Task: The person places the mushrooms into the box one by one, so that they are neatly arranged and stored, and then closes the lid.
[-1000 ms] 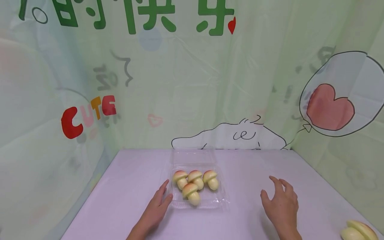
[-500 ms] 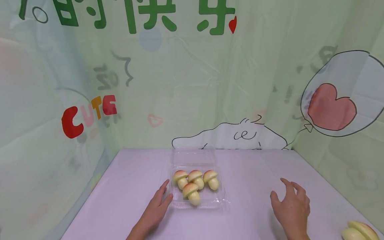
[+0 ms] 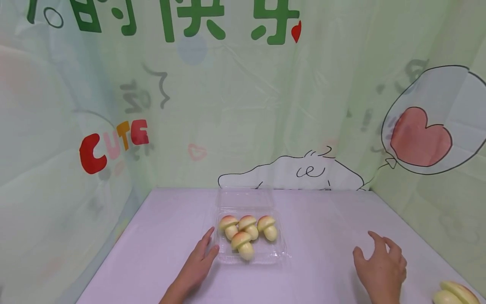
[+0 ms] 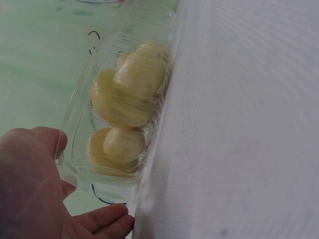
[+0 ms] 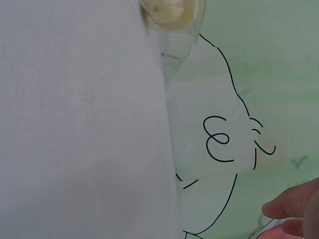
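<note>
A clear plastic clamshell box [image 3: 282, 252] lies in the middle of the white table, its lid [image 3: 244, 197] folded open toward the back. Inside lie several mushroom-shaped apple pieces [image 3: 247, 230] with reddish caps. My left hand [image 3: 200, 261] rests at the box's front left corner, fingers straight along its side and thumb touching the rim. In the left wrist view the box wall [image 4: 82, 107] and the pieces [image 4: 130, 82] are close beside that hand [image 4: 30, 194]. My right hand [image 3: 380, 267] hovers over the table at the right, fingers relaxed and holding nothing. Its fingertips [image 5: 295, 209] show in the right wrist view.
Pale apple slices [image 3: 453, 293] lie at the table's front right corner, just right of my right hand. A green printed curtain [image 3: 243, 105] closes in the table at the back and on both sides. The box's corner [image 5: 172, 22] shows at the top of the right wrist view.
My right hand has slid to the right and toward the front, nearer the apple slices. The left hand and the box have stayed put.
</note>
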The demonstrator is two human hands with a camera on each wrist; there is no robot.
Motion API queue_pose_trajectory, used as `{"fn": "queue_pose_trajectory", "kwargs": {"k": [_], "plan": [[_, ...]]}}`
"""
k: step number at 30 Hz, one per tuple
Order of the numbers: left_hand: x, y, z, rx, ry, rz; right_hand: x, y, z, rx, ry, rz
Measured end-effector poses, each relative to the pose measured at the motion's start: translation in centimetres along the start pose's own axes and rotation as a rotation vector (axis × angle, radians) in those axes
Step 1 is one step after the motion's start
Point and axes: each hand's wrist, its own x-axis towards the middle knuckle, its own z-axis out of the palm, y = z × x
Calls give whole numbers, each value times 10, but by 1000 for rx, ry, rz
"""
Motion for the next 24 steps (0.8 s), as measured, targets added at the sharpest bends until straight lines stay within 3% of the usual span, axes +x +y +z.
{"fn": "queue_pose_trajectory", "kwargs": {"k": [24], "plan": [[1, 0, 0, -5, 0, 7, 12, 43, -17, -43, 43, 121]]}}
